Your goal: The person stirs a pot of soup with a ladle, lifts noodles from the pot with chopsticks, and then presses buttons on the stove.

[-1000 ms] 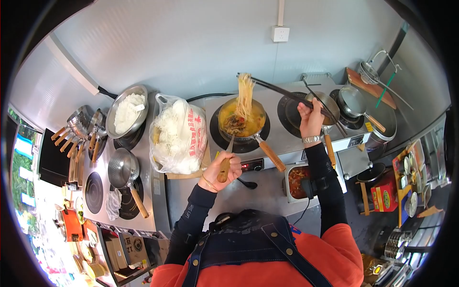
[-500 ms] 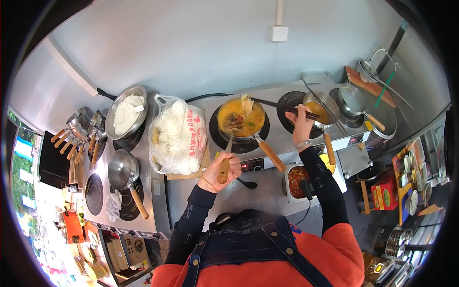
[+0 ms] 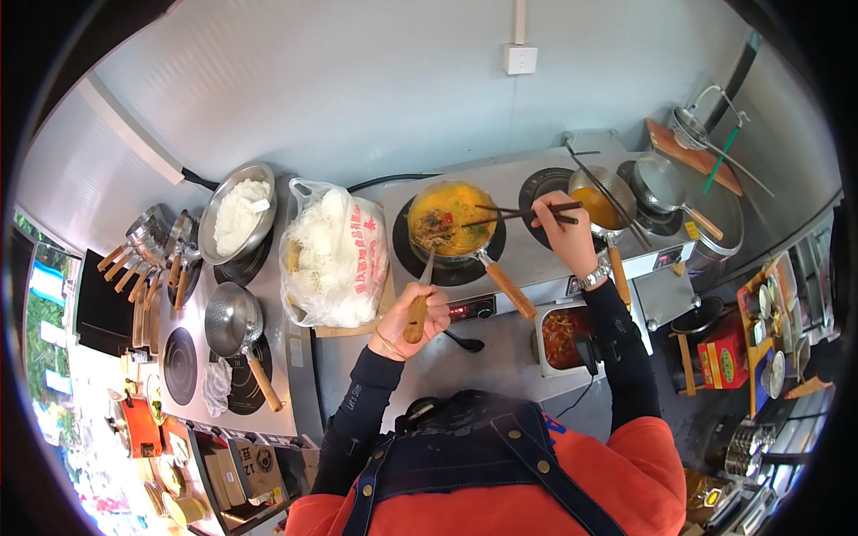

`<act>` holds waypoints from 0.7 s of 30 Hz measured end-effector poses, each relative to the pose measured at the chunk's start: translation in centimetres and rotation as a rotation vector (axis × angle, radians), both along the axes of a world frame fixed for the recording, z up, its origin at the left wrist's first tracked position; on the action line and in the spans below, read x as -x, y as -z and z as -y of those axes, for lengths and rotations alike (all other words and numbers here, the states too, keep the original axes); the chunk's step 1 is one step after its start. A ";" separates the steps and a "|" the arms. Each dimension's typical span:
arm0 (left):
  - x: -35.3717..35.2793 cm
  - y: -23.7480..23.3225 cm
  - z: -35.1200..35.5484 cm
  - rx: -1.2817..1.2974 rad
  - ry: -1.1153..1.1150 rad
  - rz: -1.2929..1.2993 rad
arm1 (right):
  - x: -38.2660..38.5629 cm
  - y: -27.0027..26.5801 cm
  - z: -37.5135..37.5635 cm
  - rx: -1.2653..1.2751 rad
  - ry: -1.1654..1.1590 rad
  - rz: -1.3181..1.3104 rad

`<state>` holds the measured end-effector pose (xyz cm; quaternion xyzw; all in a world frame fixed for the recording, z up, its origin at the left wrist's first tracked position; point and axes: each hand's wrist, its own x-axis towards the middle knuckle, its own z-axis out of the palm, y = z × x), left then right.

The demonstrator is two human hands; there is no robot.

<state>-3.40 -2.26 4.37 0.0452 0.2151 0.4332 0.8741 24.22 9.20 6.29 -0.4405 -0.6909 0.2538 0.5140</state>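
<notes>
A pot (image 3: 483, 254) of yellow-orange broth sits on a burner in front of me, its wooden handle pointing down and right. My left hand (image 3: 429, 313) is wrapped round the grip of a wooden-handled utensil (image 3: 417, 320). The utensil's metal shaft reaches over the near rim, and its head is hidden among dark, stringy food (image 3: 435, 226) in the broth. Dark chopsticks (image 3: 516, 213) are pinched in my right hand (image 3: 563, 234), right of the pot. They cross near their middle, and their tips are at the broth beside a red piece.
Left of the pot stands a plastic bag of white noodles (image 3: 332, 255), with a bowl of white food (image 3: 264, 179) beyond it. Another broth pot (image 3: 617, 179) is to the right. A tray of red sauce (image 3: 541, 344) sits below my right forearm. A black spoon (image 3: 466, 343) lies near my left hand.
The clump of pale noodles raised on the chopsticks at the pot's far side is back down in the broth. The chopstick tips have moved down and spread apart. The left hand has barely moved.
</notes>
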 end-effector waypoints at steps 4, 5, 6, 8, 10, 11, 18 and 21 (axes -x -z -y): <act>0.4 0.4 -0.1 -0.017 0.029 0.104 | 0.7 1.9 0.8 -0.028 -0.025 0.075; 0.4 0.4 -0.2 -0.014 0.029 0.105 | 1.1 3.1 0.5 -0.025 -0.025 0.076; 0.3 0.2 -0.2 -0.018 0.020 0.061 | 1.4 4.4 0.1 -0.019 -0.053 0.040; 0.2 0.0 -0.2 -0.021 0.018 0.012 | 2.2 4.9 0.1 -0.070 -0.137 0.073; 0.2 -0.3 -0.3 -0.022 0.009 -0.002 | 3.2 5.2 0.4 -0.038 -0.201 0.082; 0.2 -0.4 -0.4 -0.024 0.012 -0.006 | 3.6 5.5 0.5 -0.006 -0.271 0.096; 0.2 -0.7 -0.3 -0.023 0.003 0.019 | 4.7 10.3 -0.9 0.000 -0.209 -0.153; 0.2 -0.5 -0.1 -0.009 0.000 0.029 | 4.4 11.6 -2.3 0.255 -0.034 -0.448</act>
